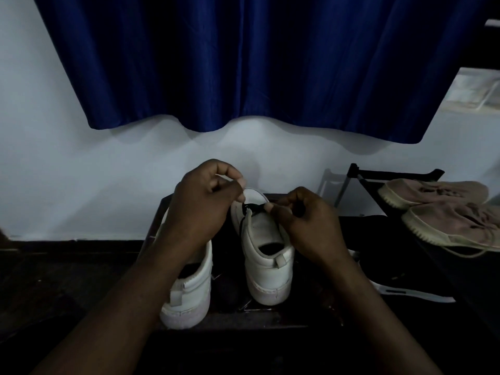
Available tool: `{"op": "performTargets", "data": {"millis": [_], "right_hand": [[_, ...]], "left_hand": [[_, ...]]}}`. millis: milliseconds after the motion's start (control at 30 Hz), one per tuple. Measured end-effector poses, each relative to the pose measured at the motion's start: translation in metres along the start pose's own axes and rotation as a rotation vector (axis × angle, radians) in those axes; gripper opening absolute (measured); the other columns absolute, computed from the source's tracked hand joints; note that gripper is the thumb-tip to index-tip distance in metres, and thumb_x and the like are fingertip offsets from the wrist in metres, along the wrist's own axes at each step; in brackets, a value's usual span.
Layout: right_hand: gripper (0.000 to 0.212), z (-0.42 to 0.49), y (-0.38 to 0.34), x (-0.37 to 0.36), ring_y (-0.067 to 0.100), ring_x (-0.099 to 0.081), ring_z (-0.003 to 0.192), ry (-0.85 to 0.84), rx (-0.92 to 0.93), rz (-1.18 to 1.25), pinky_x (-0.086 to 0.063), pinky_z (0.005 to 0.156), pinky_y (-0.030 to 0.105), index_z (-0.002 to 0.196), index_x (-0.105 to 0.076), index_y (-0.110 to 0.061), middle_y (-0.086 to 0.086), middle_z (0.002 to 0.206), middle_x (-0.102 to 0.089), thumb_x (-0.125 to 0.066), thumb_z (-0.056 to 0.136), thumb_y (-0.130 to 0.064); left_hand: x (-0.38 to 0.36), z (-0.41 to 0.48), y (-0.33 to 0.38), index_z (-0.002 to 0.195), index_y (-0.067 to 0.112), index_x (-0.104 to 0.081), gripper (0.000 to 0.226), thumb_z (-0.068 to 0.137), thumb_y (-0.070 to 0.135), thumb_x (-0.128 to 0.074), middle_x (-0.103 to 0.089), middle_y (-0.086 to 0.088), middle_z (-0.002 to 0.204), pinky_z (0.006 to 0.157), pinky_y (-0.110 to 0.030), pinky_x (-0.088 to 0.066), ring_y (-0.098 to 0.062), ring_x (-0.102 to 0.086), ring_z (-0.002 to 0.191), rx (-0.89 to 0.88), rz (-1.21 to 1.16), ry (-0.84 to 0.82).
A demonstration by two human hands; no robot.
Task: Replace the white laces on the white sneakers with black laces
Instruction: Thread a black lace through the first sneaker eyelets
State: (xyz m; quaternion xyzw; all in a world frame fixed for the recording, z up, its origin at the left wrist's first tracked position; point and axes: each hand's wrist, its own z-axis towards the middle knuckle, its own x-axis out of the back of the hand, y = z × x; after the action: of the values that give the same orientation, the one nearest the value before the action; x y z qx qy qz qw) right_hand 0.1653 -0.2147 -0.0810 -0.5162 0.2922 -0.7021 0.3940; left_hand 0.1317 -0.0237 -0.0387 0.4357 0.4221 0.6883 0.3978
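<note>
This is a room in a home, in the corner where shoes are kept. Above the grip on the black lace (pixel 253 207), a deep blue curtain (pixel 243 63) hangs over a plain white wall (pixel 67 171). To the right of the grip, a black shoe rack (pixel 392 173) carries a pair of beige knit sneakers (pixel 433 193).

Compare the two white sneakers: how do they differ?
The right sneaker has a black lace across its front, pinched by the left hand and right hand; the left sneaker shows no lace, its front hidden. The left sneaker sits nearer the camera than the right sneaker. Both are white, upright, heels toward the camera.
</note>
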Motion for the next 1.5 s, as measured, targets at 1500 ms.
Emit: {"op": "performTargets", "data": {"millis": [1500], "right_hand": [[0.013, 0.023, 0.007, 0.008, 0.009, -0.072, 0.079, 0.361, -0.092, 0.196, -0.061, 0.080, 0.045, 0.084, -0.075, -0.027, -0.008, 0.081, -0.076, -0.070, 0.094, -0.020]], "left_hand": [[0.009, 0.005, 0.005, 0.094, 0.014, -0.074, 0.014, 0.100, 0.009, -0.062, -0.067, -0.008, 0.069, 0.058, -0.024, -0.048, -0.021, -0.057, 0.060, -0.128, -0.292, -0.147]]}}
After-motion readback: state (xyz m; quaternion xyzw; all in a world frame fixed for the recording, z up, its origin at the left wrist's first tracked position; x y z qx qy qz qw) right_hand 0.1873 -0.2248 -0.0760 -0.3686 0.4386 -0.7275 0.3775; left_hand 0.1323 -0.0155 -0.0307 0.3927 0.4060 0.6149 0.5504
